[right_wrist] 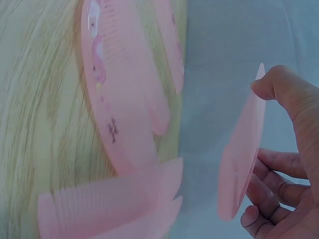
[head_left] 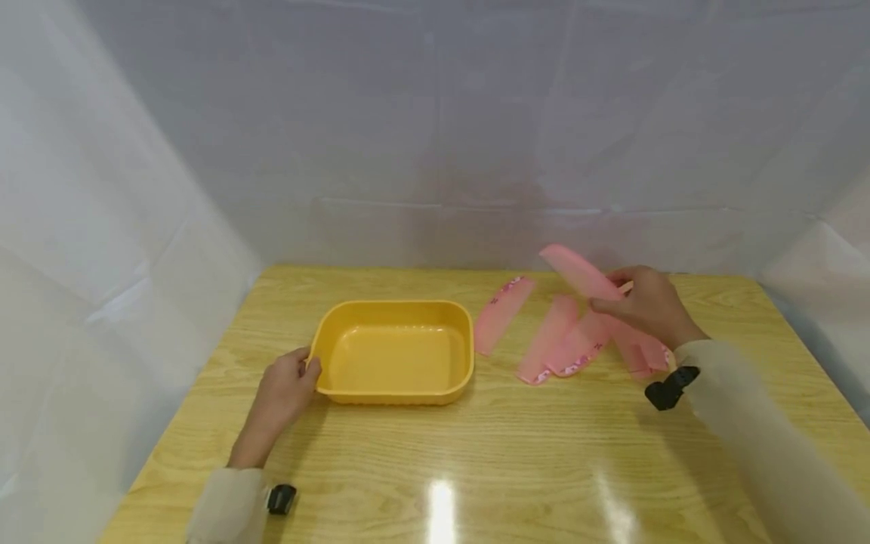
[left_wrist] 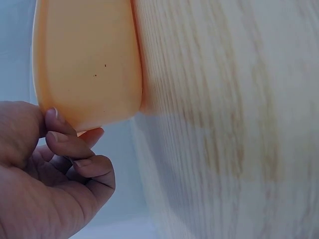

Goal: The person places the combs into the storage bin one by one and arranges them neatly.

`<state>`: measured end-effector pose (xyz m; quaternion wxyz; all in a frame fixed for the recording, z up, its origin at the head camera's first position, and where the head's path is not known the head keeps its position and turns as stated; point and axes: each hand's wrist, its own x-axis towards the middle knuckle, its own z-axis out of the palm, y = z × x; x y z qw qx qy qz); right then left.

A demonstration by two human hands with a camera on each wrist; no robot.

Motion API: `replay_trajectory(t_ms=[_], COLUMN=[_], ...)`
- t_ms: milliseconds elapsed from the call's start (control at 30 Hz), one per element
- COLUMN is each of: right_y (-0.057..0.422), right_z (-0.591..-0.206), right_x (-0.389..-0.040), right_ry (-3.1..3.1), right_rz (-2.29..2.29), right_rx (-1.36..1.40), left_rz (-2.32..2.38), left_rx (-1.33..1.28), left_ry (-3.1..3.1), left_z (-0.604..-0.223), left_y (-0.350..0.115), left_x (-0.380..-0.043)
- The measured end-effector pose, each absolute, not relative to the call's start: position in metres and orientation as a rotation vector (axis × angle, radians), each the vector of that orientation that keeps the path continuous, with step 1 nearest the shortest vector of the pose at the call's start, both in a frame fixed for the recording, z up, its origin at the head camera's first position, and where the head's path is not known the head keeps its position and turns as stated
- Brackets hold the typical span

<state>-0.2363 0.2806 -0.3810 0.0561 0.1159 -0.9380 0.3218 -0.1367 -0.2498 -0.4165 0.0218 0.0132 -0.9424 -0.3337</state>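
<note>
A yellow plastic basin [head_left: 394, 363] with rounded corners stands on the table, nothing inside it. Its left rim is pinched by my left hand [head_left: 285, 385]; the left wrist view shows thumb and fingers at the end of the basin [left_wrist: 89, 64]. Over on the right, my right hand [head_left: 651, 306] holds a pink comb [head_left: 578, 272] raised above several others. In the right wrist view, the held comb [right_wrist: 239, 154] is seen nearly edge-on between thumb and fingers. Beneath it lie overlapping pink combs [head_left: 581, 349] with printed flowers. Another pink comb [head_left: 501, 317] lies apart, closer to the basin.
The wooden table [head_left: 381, 468] has light glare near its front. Pale sheeting [head_left: 435, 136] hangs behind the table's back edge and along both sides. A black wrist device [head_left: 671, 387] is on the right sleeve, another [head_left: 282, 499] on the left.
</note>
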Motion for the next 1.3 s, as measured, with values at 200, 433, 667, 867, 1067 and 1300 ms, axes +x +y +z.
replay_trajectory(t_ms=[200, 433, 667, 867, 1067, 1300], right_y=[0.257, 0.232, 0.209, 0.191, 0.171, 0.147], right_z=[-0.38, -0.373, -0.367, -0.365, -0.364, -0.363], right_x=[-0.242, -0.245, -0.246, -0.244, -0.244, -0.245], right_ry=[-2.818, -2.829, -2.841, -2.838, -2.781, -2.759], right_rz=[0.991, 0.958, 0.971, 0.928, 0.977, 0.987], right_rx=[0.459, 0.538, 0.608, 0.63, 0.734, 0.825], left_rz=[-1.043, -1.039, -1.046, -1.049, -1.056, -1.053], left_rx=[0.04, 0.053, 0.043, 0.039, 0.035, 0.054], left_ry=[-2.919, -2.923, -2.926, -2.925, -2.923, -2.926], left_z=[-0.417, -0.416, -0.416, -0.417, -0.417, -0.416], left_y=[-0.249, -0.248, -0.246, -0.244, -0.244, -0.245], left_x=[-0.136, -0.137, -0.136, -0.137, -0.138, -0.138])
